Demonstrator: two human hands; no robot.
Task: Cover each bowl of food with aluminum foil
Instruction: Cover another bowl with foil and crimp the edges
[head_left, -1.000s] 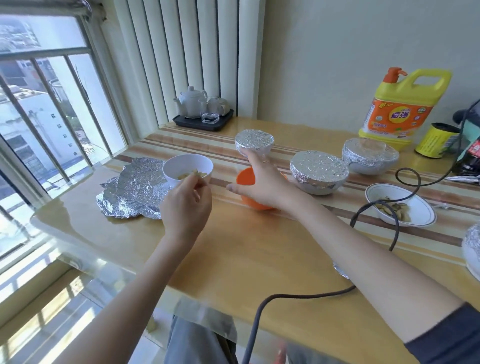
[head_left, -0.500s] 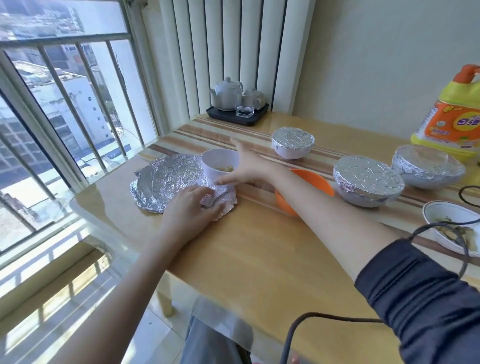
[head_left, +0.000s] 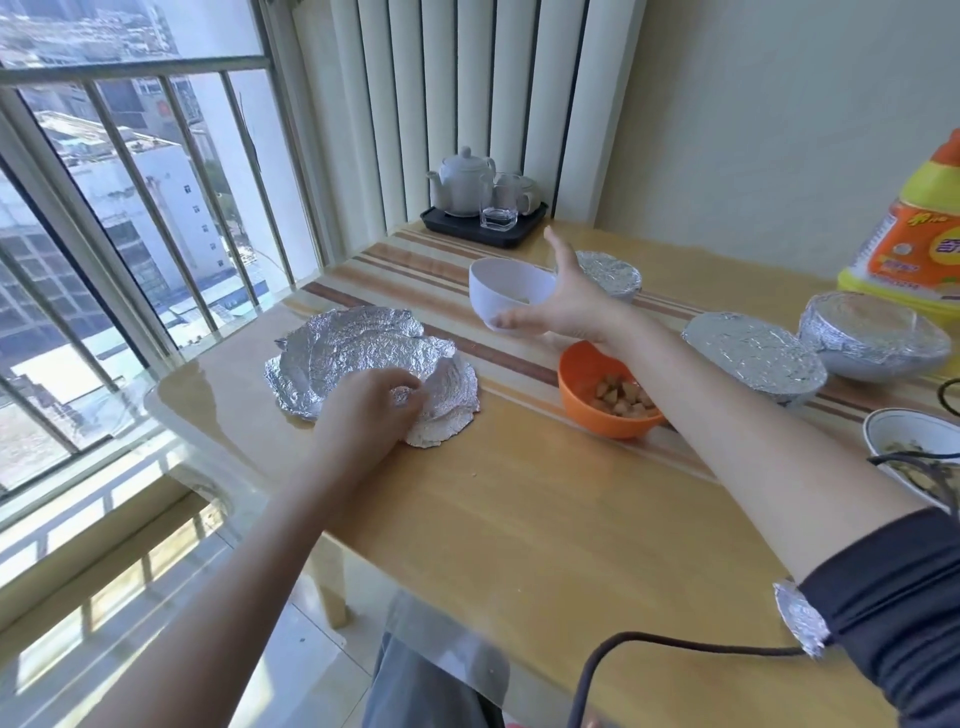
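From the head camera: a crumpled foil sheet (head_left: 371, 366) lies flat near the window-side corner of the wooden table (head_left: 519, 519), its long axis running roughly left to right. The left hand (head_left: 371, 410) pinches its near edge with curled fingers. The right hand (head_left: 563, 306) cups the upright white bowl (head_left: 506, 291), thumb underneath, fingers spread behind. Half a second earlier the bowl stood touching the foil; it now sits farther back, apart from it, beyond the orange bowl (head_left: 608, 397).
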